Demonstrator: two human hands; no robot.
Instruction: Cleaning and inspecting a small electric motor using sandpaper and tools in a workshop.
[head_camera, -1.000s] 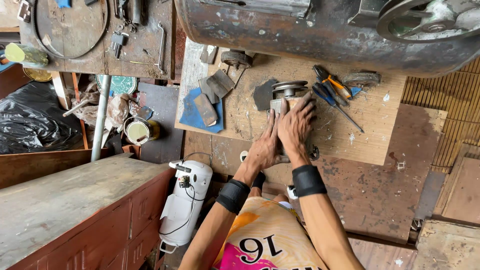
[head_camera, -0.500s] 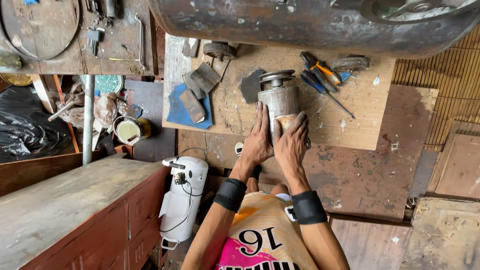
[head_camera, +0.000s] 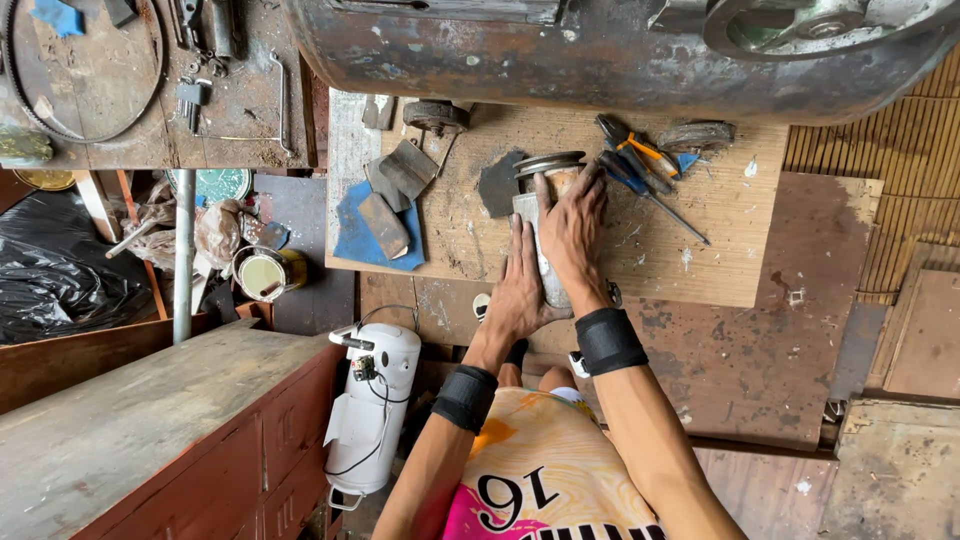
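Fingers of our right hand (head_camera: 572, 232) are spread and wrapped over the top and right side of the grey metal cylinder (head_camera: 545, 215), while the fingers of our left hand (head_camera: 518, 290) lie flat and straight along its left side, palm pressed to its lower end. We hold the cylinder between both hands; it stands on the plywood board (head_camera: 700, 265), its flanged top pointing away from us and showing past our right fingertips.

Nearest to us, below our wrists, the board's near edge runs just under our left palm, so the cylinder sits close to that edge. Beyond it lies the rusty metal floor sheet (head_camera: 760, 350), bare to our right. To our left, low down, stands a white appliance (head_camera: 372, 400) with a cord, beside a wooden bench (head_camera: 130, 430).

On the board, the open room is to the right of the cylinder, a bare stretch reaching the board's right edge. To the left we see a blue cloth (head_camera: 355, 245) with flat metal pieces on it, well apart from our left hand. A dark flat scrap (head_camera: 498, 185) lies just beside the cylinder's top. Farther off, screwdrivers and pliers (head_camera: 635, 160) lie near our right fingertips, and the big rusty tank (head_camera: 600, 50) overhangs the board's far edge
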